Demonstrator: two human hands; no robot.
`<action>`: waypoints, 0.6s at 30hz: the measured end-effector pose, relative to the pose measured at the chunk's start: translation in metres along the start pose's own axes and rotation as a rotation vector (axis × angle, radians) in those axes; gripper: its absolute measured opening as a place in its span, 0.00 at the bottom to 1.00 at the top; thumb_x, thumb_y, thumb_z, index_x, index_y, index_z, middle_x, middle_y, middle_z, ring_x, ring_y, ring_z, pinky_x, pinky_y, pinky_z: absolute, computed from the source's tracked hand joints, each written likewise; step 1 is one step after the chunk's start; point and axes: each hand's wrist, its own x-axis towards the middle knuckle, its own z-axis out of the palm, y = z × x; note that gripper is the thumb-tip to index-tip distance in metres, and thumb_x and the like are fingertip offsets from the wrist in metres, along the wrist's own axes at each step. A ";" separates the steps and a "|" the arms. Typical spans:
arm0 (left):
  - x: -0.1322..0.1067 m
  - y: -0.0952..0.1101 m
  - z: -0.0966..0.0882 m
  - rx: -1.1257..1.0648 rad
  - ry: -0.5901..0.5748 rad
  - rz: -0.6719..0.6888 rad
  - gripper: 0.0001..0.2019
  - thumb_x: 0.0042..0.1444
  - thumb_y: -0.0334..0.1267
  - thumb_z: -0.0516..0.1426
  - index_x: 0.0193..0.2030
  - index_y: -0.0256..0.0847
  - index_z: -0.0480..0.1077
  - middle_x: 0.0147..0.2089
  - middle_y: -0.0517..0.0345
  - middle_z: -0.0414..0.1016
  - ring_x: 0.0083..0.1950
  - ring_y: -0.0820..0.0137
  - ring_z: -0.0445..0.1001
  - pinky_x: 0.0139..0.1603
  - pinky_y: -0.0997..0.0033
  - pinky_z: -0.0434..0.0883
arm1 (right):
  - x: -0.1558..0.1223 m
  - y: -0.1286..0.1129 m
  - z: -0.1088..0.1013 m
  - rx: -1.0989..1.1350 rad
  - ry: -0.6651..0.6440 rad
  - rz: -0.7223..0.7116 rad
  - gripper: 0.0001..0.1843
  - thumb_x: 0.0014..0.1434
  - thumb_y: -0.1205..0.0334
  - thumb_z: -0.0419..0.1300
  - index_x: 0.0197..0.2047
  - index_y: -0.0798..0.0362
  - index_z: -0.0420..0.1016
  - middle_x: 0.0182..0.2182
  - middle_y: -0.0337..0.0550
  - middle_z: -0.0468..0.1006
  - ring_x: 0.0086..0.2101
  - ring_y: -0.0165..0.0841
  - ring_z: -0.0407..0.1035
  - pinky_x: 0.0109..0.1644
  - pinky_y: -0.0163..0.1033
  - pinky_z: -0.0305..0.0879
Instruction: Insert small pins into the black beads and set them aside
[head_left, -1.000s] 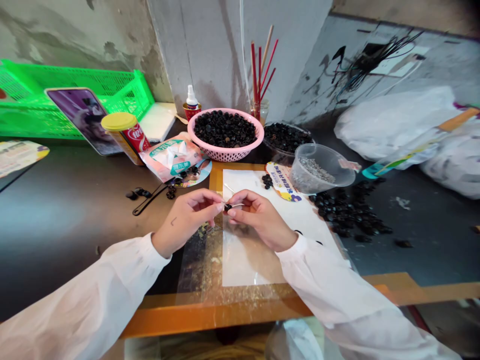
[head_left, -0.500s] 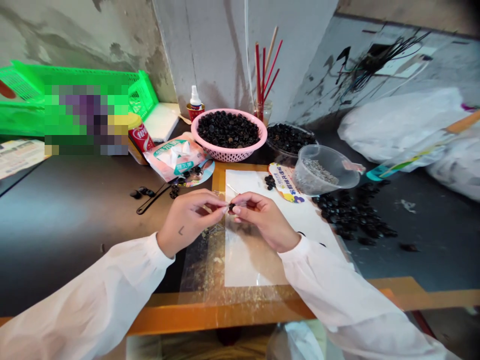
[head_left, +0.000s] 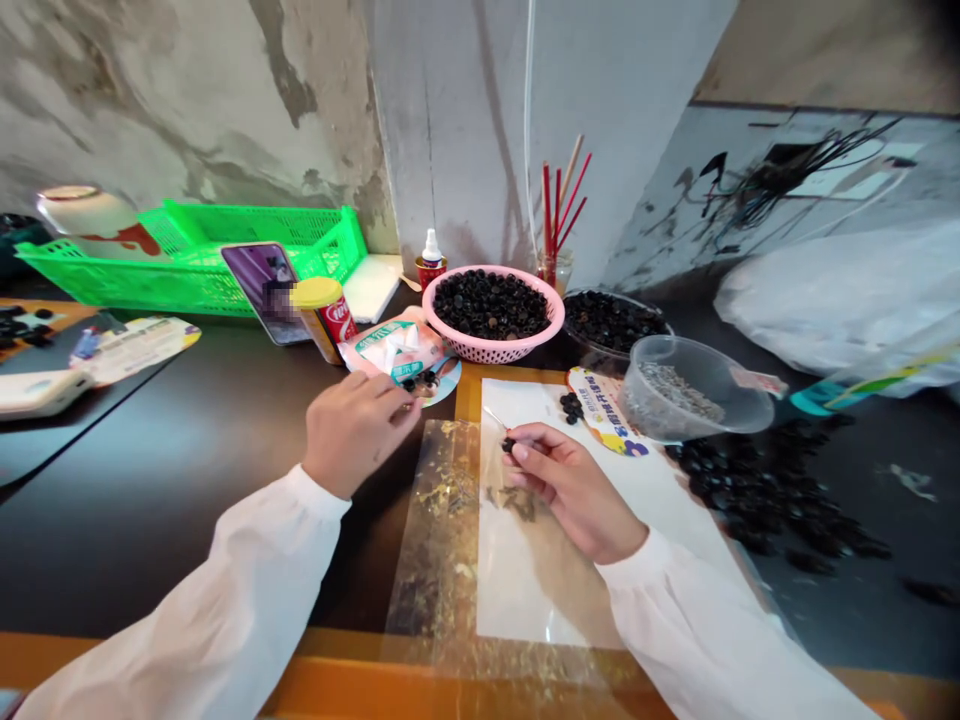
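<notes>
My right hand (head_left: 568,484) pinches a small black bead (head_left: 508,444) with a thin pin sticking up from it, above a white sheet (head_left: 570,520) on the table. My left hand (head_left: 352,428) has its fingers curled and reaches toward a few black beads (head_left: 417,380) lying on a round card beside a tissue pack (head_left: 388,349). I cannot make out anything in its fingers. A pink basket (head_left: 495,350) full of black beads stands behind.
A clear bowl (head_left: 694,395) of small grey bits and a dark bowl of beads (head_left: 611,320) stand at right, loose beads (head_left: 772,490) are scattered beyond. A green crate (head_left: 202,265), phone (head_left: 262,290), can (head_left: 324,315), glue bottle (head_left: 430,260), red sticks (head_left: 559,210) and white bags (head_left: 840,290) line the back.
My hands have parted: the left moved away to the left toward the beads by the tissue pack, while the right kept the bead and pin. The view shifted up and left.
</notes>
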 end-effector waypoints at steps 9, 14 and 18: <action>0.003 -0.019 0.013 0.128 -0.346 -0.207 0.19 0.64 0.52 0.54 0.41 0.43 0.82 0.37 0.49 0.79 0.40 0.55 0.78 0.27 0.67 0.55 | -0.005 -0.001 0.005 -0.051 -0.046 -0.009 0.18 0.39 0.54 0.80 0.32 0.50 0.82 0.28 0.36 0.80 0.29 0.25 0.74 0.34 0.29 0.73; -0.002 -0.018 0.020 -0.205 -0.243 -0.245 0.12 0.61 0.46 0.58 0.42 0.42 0.79 0.41 0.51 0.81 0.44 0.59 0.79 0.36 0.66 0.69 | -0.005 0.003 0.004 -0.086 -0.068 -0.080 0.17 0.41 0.53 0.79 0.32 0.50 0.82 0.28 0.37 0.80 0.29 0.27 0.74 0.33 0.32 0.74; -0.005 0.007 0.019 -0.842 -0.237 -0.293 0.14 0.59 0.45 0.61 0.47 0.40 0.75 0.36 0.56 0.81 0.37 0.67 0.80 0.42 0.69 0.77 | -0.003 0.005 0.003 -0.129 -0.046 -0.185 0.16 0.42 0.54 0.78 0.33 0.49 0.82 0.29 0.37 0.80 0.29 0.27 0.73 0.35 0.34 0.74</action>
